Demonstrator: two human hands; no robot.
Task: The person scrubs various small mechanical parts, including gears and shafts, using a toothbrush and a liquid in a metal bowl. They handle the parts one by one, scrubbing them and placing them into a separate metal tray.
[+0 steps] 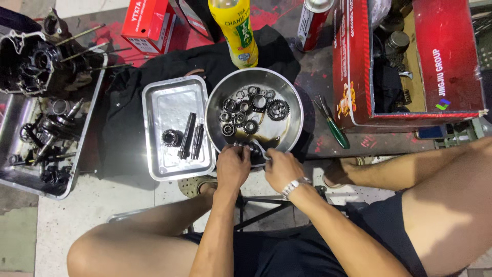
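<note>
A round metal bowl on the floor holds several dark gears, rings and a pool of dark oil. Both hands meet at its near rim. My left hand is closed around a small dark part over the rim. My right hand, with a metal watch on the wrist, pinches a thin metal tool whose tip reaches that same part. Left of the bowl, a rectangular steel tray carries a gear and two dark shafts.
A black cloth lies under the trays. An engine case and a tray of parts sit at the left. A yellow bottle, spray can, red cartons and green-handled pliers surround the bowl.
</note>
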